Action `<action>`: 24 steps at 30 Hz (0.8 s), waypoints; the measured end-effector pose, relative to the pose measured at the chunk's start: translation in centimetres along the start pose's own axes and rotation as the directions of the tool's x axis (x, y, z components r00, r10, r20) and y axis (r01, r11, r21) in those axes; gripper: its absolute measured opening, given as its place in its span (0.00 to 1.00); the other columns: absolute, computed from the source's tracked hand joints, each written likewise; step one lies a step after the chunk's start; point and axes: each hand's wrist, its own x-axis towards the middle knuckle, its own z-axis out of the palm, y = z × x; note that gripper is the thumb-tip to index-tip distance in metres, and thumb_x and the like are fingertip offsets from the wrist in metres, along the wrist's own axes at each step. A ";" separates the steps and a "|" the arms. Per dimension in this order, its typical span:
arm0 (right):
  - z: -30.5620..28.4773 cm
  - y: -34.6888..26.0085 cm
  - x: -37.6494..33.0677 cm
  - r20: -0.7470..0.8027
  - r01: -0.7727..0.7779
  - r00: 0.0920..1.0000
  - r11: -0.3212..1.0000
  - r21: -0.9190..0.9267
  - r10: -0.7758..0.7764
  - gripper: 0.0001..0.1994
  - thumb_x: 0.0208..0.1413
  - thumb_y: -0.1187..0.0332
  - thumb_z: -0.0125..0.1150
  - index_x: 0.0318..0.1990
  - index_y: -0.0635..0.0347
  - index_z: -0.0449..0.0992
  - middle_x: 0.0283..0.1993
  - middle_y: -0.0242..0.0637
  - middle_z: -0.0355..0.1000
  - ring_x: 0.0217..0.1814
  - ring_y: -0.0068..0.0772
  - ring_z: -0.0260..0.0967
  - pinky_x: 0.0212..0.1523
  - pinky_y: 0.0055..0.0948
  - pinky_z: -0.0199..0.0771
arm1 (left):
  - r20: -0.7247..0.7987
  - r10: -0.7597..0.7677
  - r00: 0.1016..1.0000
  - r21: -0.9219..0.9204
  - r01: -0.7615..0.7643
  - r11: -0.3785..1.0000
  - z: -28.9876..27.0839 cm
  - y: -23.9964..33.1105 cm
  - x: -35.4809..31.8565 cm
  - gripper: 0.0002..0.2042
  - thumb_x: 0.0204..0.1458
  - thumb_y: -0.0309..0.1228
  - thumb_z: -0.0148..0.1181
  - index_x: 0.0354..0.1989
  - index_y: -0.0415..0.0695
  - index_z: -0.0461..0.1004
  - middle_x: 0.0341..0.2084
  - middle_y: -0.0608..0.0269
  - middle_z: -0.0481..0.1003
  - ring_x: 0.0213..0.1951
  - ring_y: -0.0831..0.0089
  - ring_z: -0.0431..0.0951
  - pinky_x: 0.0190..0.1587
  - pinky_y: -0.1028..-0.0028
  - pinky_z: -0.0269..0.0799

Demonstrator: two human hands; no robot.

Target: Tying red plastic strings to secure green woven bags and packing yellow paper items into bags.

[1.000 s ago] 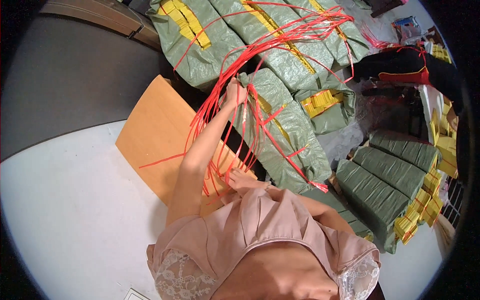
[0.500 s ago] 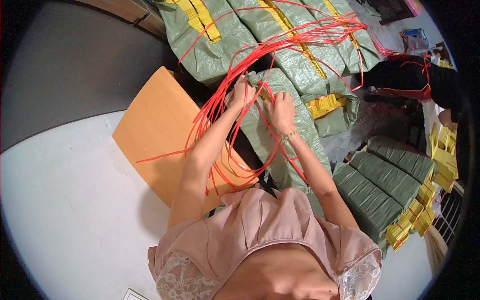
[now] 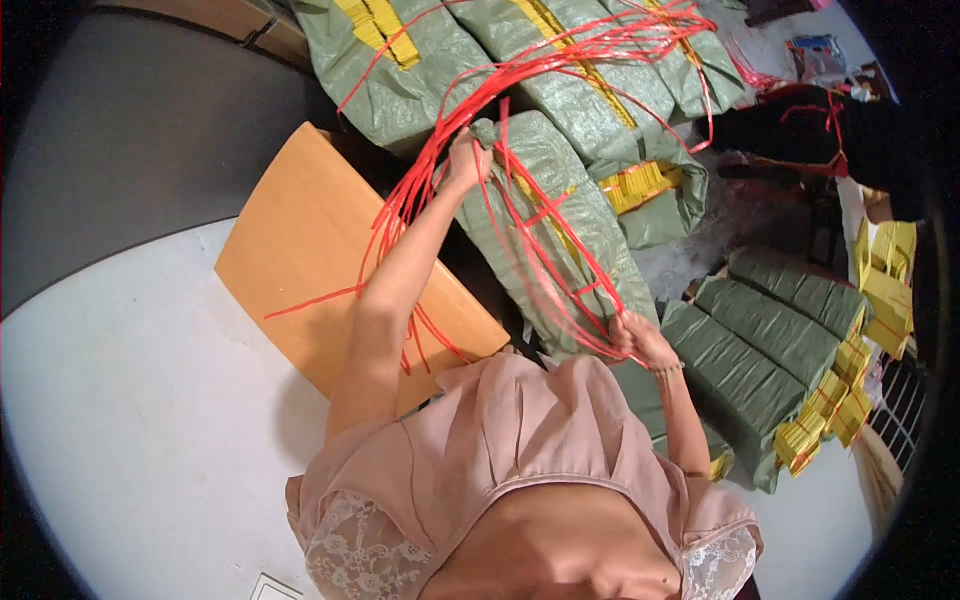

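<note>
A long green woven sack (image 3: 540, 150) lies lengthwise in front of me, a strip of yellow showing along its slit top. Red plastic strapping (image 3: 585, 255) runs along that opening and crosses it in short pieces. My left hand (image 3: 466, 160) is closed at the sack's far left corner, by a gathered tuft of the cloth; its fingertips are partly hidden. At the near right end, my right hand (image 3: 645, 340) grips the red strapping, which stretches back toward the left hand. A loose bundle of red straps (image 3: 490, 88) drapes over the left hand and the sacks behind.
An orange-brown board (image 3: 320, 220) leans to the left, over a white surface (image 3: 130, 400). Larger green sacks (image 3: 420, 100) with yellow contents stand behind. More dark green packs (image 3: 740, 350) lie at right, near yellow bundles (image 3: 800, 440). A person in dark clothing (image 3: 800, 130) is at far right.
My right hand has moved from the sack's far end toward me and to the right, drawing the red strapping along the sack. My left hand stays at the far corner.
</note>
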 end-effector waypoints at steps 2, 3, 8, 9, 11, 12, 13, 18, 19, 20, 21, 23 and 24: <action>-2.3 1.6 -5.0 0.039 -0.158 0.987 0.984 0.077 0.155 0.14 0.62 0.57 0.44 0.27 0.54 0.62 0.18 0.21 0.52 0.17 0.14 0.48 0.17 0.17 0.51 | -0.001 -0.008 1.000 -0.142 0.007 0.990 -0.3 3.2 -1.8 0.23 0.55 0.49 0.47 0.37 0.37 0.71 0.16 0.53 0.72 0.11 0.67 0.73 0.12 0.71 0.69; -3.4 3.2 -6.9 0.036 -0.158 0.987 0.968 0.194 0.154 0.14 0.62 0.57 0.44 0.27 0.54 0.62 0.19 0.21 0.52 0.17 0.14 0.48 0.18 0.17 0.51 | -0.013 -0.036 0.999 -0.125 0.034 0.992 -0.5 3.7 -2.0 0.23 0.55 0.49 0.47 0.36 0.36 0.70 0.15 0.53 0.72 0.11 0.67 0.73 0.12 0.71 0.69; -8.9 12.3 -13.2 -0.006 -0.265 0.956 0.867 0.422 0.295 0.13 0.62 0.58 0.45 0.28 0.55 0.63 0.19 0.21 0.53 0.18 0.15 0.48 0.20 0.18 0.55 | 0.003 -0.047 0.999 -0.085 0.047 0.995 -1.0 4.3 -2.3 0.23 0.56 0.48 0.46 0.37 0.34 0.69 0.15 0.52 0.72 0.11 0.67 0.73 0.12 0.71 0.69; -9.0 12.9 -13.4 -0.075 -0.253 0.953 0.906 0.339 0.294 0.14 0.61 0.57 0.45 0.28 0.55 0.64 0.19 0.21 0.54 0.19 0.16 0.50 0.22 0.20 0.58 | -0.004 -0.037 0.999 -0.078 0.036 0.996 -0.9 4.0 -2.2 0.23 0.56 0.47 0.46 0.38 0.35 0.70 0.15 0.52 0.72 0.11 0.68 0.73 0.12 0.71 0.68; -9.7 13.4 -13.0 -0.144 -0.239 0.949 0.938 0.250 0.280 0.14 0.61 0.56 0.45 0.29 0.55 0.65 0.20 0.21 0.54 0.20 0.17 0.52 0.25 0.21 0.61 | -0.009 -0.023 1.000 -0.076 0.022 0.997 -0.8 3.6 -2.0 0.22 0.56 0.47 0.46 0.38 0.35 0.70 0.15 0.52 0.72 0.11 0.68 0.73 0.12 0.72 0.68; -10.7 13.3 -12.0 -0.293 -0.266 0.939 0.916 -0.299 0.177 0.13 0.59 0.56 0.47 0.32 0.57 0.66 0.22 0.28 0.58 0.25 0.26 0.57 0.27 0.27 0.63 | -0.010 -0.017 1.000 -0.073 0.017 0.997 -0.7 3.5 -1.9 0.21 0.56 0.46 0.46 0.38 0.36 0.70 0.16 0.52 0.73 0.11 0.68 0.73 0.12 0.72 0.68; -11.5 12.8 -11.0 -0.371 -0.301 0.929 0.600 -0.742 0.008 0.14 0.57 0.57 0.49 0.35 0.60 0.67 0.25 0.35 0.62 0.29 0.34 0.62 0.30 0.34 0.65 | -0.002 -0.011 1.000 -0.077 0.011 0.997 -0.5 4.1 -1.9 0.21 0.56 0.46 0.46 0.38 0.36 0.70 0.16 0.52 0.73 0.11 0.68 0.73 0.12 0.72 0.68; -1.5 -3.3 -3.3 -0.257 -0.331 0.616 0.051 -0.942 -0.745 0.19 0.45 0.74 0.52 0.47 0.64 0.63 0.43 0.52 0.63 0.41 0.57 0.64 0.41 0.47 0.64 | 0.020 -0.101 0.995 -0.097 0.103 0.990 -1.1 4.3 -2.2 0.09 0.50 0.26 0.47 0.37 0.34 0.69 0.24 0.48 0.74 0.14 0.64 0.76 0.12 0.70 0.71; 0.3 -6.1 -1.5 -0.159 -0.215 0.532 0.049 -0.975 -0.832 0.18 0.45 0.77 0.51 0.47 0.65 0.64 0.41 0.52 0.64 0.43 0.56 0.63 0.42 0.45 0.64 | 0.045 -0.073 0.996 -0.118 0.078 0.990 -0.7 5.1 -2.4 0.09 0.49 0.24 0.47 0.37 0.34 0.69 0.23 0.48 0.74 0.15 0.63 0.76 0.12 0.69 0.71; 2.8 -8.8 0.9 -0.113 -0.146 0.495 0.046 -0.988 -0.862 0.17 0.47 0.75 0.52 0.47 0.65 0.64 0.41 0.52 0.64 0.43 0.55 0.63 0.43 0.45 0.64 | 0.033 -0.072 0.997 -0.123 0.076 0.990 -0.8 4.8 -2.3 0.09 0.49 0.24 0.47 0.37 0.34 0.69 0.23 0.48 0.74 0.15 0.63 0.76 0.12 0.69 0.71; 5.2 -10.9 3.7 -0.006 -0.028 0.416 -0.007 -1.000 -0.909 0.17 0.49 0.73 0.52 0.48 0.65 0.64 0.41 0.52 0.65 0.44 0.54 0.64 0.43 0.43 0.65 | 0.018 -0.073 0.997 -0.105 0.075 0.992 -1.0 3.9 -2.1 0.14 0.52 0.34 0.48 0.41 0.37 0.69 0.21 0.49 0.74 0.13 0.66 0.75 0.12 0.70 0.70; 9.6 -13.4 9.4 0.075 0.059 0.431 -0.055 -0.997 -0.899 0.21 0.50 0.63 0.57 0.49 0.65 0.64 0.41 0.50 0.66 0.46 0.51 0.64 0.45 0.43 0.64 | -0.001 -0.081 0.997 -0.060 0.081 0.995 -1.3 3.2 -1.9 0.19 0.56 0.43 0.48 0.44 0.39 0.69 0.19 0.49 0.74 0.12 0.67 0.74 0.12 0.71 0.70; 11.3 -14.1 11.7 0.093 0.026 0.490 -0.091 -0.995 -0.867 0.22 0.50 0.61 0.58 0.49 0.65 0.64 0.42 0.50 0.66 0.47 0.49 0.64 0.45 0.42 0.64 | -0.016 -0.070 0.997 -0.067 0.069 0.995 -1.2 3.0 -1.9 0.19 0.56 0.43 0.48 0.43 0.39 0.69 0.18 0.50 0.73 0.12 0.67 0.74 0.11 0.70 0.69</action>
